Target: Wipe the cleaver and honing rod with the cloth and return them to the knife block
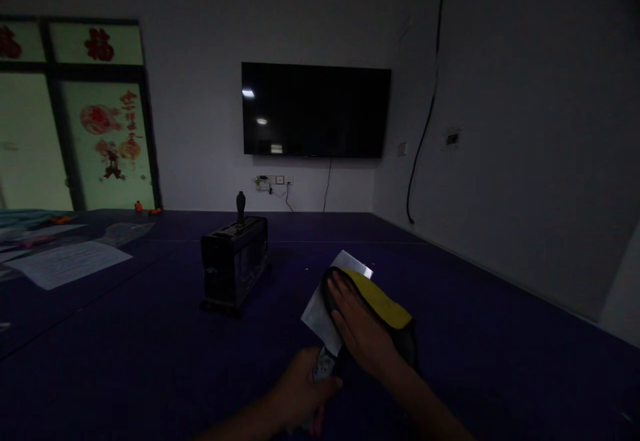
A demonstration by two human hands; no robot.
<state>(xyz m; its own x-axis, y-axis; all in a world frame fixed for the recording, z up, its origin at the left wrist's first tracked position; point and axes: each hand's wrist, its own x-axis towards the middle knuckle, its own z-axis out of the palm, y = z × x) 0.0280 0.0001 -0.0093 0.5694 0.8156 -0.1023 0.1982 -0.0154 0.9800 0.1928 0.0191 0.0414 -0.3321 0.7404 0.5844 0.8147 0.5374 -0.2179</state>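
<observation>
Cleaver [320, 322] and cloth [384, 300] at a purple table [150, 361], dim room

At far left we see a glass door [107, 194] with red decorations [99, 120]; nearer us, printed papers [70, 264] lie on the table, a crumpled clear bag [126, 231] just beside them. Left of centre, a black box [219, 268] stands upright, a dark knob [241, 204] rising from its top; it is apart from both hands. At lower centre, the left hand [300, 388] wraps round the cleaver's patterned handle [324, 363], its thumb lying across; its other fingers are mostly hidden from us; the broad, pale blade [315, 309] points up and away, and we cannot tell whether it touches the table. Beyond, a black TV [315, 111] hangs on the wall [200, 94], sockets [280, 180] below it. Right of centre, the right hand [364, 334] lies over the yellow and dark cloth, holding it against the blade; the fingers we can see are extended and close together; the cloth spreads out to their right. Farther right, a black cable [434, 84] dangles.
</observation>
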